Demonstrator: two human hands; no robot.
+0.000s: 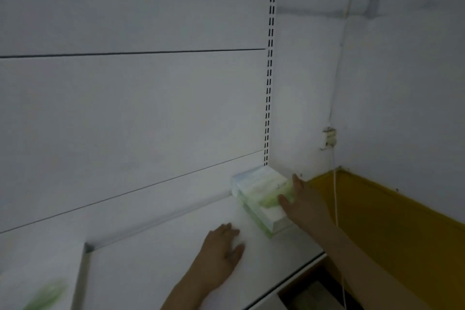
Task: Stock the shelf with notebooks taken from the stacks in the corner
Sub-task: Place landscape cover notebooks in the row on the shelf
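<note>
White shelf (156, 267) boards met a slotted upright at the corner. On the shelf, the right hand (305, 205) lay open with fingers on the stack of notebooks (261, 197), apparently squaring it into that back corner. The left hand (221, 251) rested flat and empty just beside, likely for balance. Another blurred, green-marked item showed far left.

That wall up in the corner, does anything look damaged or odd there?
Yes. The wall has dark cracks or peeling patches near the top right, and a small fitting hangs crooked with a thin cord trailing down. The notebooks under the right hand sit neatly in the shelf corner.
</note>
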